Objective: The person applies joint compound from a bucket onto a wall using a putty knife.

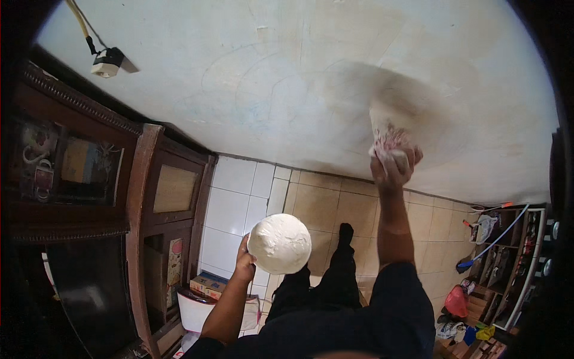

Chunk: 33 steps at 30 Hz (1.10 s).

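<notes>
My left hand (244, 258) grips the side of a round white tub (290, 271), held out in front of my legs. White paste (279, 240) with a lumpy, smeared surface shows across its top. My right arm stretches up and forward to the wall (269, 84). In my right hand (394, 169) is a crumpled whitish rag with pinkish-red marks (391, 142), which appears to touch the wall. The fingers are closed around it, and a dark shadow spreads over the wall beside it. Faint curved streaks and pale patches mark the wall surface.
A dark wooden cabinet (140, 179) with glass panels stands at left, beside a white container with a cardboard box (208, 285) on it. A socket (106, 63) hangs from a cord at upper left. Shelves (508, 257), a blue-handled brush (493, 244) and a red bag (456, 300) are at right.
</notes>
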Each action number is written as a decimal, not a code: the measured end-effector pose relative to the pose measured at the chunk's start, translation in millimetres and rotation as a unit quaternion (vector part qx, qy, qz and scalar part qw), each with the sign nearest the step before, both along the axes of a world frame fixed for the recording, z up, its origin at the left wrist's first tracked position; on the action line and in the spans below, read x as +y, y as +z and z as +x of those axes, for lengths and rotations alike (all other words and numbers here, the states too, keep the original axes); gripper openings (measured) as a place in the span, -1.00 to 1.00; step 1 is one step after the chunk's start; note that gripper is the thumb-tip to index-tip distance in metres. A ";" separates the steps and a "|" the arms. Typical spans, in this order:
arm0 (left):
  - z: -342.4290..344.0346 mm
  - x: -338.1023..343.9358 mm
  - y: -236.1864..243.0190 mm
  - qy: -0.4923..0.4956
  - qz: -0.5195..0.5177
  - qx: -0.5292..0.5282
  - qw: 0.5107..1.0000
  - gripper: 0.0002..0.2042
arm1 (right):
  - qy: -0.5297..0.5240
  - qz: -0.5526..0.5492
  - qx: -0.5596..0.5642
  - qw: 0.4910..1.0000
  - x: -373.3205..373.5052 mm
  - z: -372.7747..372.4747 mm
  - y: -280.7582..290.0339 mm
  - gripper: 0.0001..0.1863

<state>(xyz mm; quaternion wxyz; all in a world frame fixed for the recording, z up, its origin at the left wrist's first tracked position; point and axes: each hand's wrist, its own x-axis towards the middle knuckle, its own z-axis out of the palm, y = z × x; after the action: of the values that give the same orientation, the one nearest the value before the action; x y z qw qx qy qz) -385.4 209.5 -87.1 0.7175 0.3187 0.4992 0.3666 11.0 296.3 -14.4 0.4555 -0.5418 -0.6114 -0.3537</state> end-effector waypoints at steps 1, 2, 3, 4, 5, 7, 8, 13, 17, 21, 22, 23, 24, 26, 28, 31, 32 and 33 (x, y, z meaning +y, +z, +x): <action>5.2 3.3 9.7 0.002 0.008 0.002 1.000 -0.25 | -0.001 0.003 -0.003 1.000 -17.5 -5.4 9.6 -0.78; 8.9 4.2 19.6 0.004 0.017 0.004 1.000 -0.27 | 0.005 0.022 0.083 0.996 -33.2 -9.7 17.8 -0.79; 5.8 4.7 19.2 -0.020 0.036 -0.008 0.999 -0.30 | 0.013 0.041 0.169 0.985 -46.8 -12.2 25.4 -0.80; 8.8 7.6 21.4 -0.021 0.043 -0.012 0.999 -0.30 | 0.014 0.048 0.165 0.985 -57.2 -12.1 34.0 -0.80; 12.3 9.5 24.9 -0.016 0.054 -0.004 0.998 -0.31 | 0.040 0.069 0.327 0.942 -70.0 -10.4 38.5 -0.81; 20.8 13.1 39.7 -0.016 0.069 -0.011 0.997 -0.34 | 0.114 0.040 0.675 0.728 -88.2 2.7 40.6 -0.90; 26.3 14.6 48.6 -0.021 0.069 -0.013 0.997 -0.34 | 0.111 0.043 0.673 0.730 -89.5 6.4 39.6 -0.90; 39.4 20.2 64.6 -0.028 0.077 -0.040 0.996 -0.35 | 0.299 0.126 0.834 0.446 -53.8 14.8 76.2 -0.55; 52.3 13.1 80.2 -0.007 0.065 -0.027 0.997 -0.37 | 0.285 0.238 0.835 0.406 -15.0 24.6 79.9 -0.64; 52.0 10.0 74.6 -0.022 0.073 0.015 0.997 -0.37 | 0.462 0.307 0.692 0.462 40.2 34.8 29.6 -0.68; 48.9 8.0 75.8 -0.015 0.072 0.027 0.997 -0.37 | 0.346 0.291 0.764 0.460 54.0 18.2 41.2 -0.71; 48.4 6.6 77.8 -0.010 0.072 0.035 0.997 -0.37 | 0.225 0.269 0.820 0.453 61.2 10.0 47.5 -0.73; 47.5 4.6 79.3 -0.008 0.070 0.039 0.997 -0.37 | 0.223 0.267 0.823 0.449 63.4 9.7 35.1 -0.73; 46.3 0.5 80.6 0.020 0.060 0.049 0.997 -0.37 | 0.229 0.220 0.839 0.442 65.2 9.8 -2.1 -0.75; 40.7 -1.1 75.3 0.021 0.054 0.047 0.997 -0.36 | 0.206 0.183 0.855 0.440 58.9 6.5 -35.7 -0.72; 37.9 0.4 66.8 0.014 0.049 0.045 0.998 -0.35 | 0.149 0.129 0.882 0.427 43.8 -1.6 -86.2 -0.66; 36.4 0.0 65.7 0.010 0.048 0.049 0.998 -0.34 | 0.148 0.128 0.882 0.428 32.5 -4.7 -101.2 -0.66; 34.5 -0.4 64.9 0.010 0.049 0.049 0.998 -0.34 | 0.205 0.115 0.882 0.408 18.6 -6.6 -113.8 -0.73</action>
<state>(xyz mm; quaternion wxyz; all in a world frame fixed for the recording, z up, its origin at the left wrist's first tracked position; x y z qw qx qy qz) -351.0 209.1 -22.2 0.6721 0.3656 0.5183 0.3821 4.4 314.9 -128.2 0.8598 -0.3555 0.0823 0.3572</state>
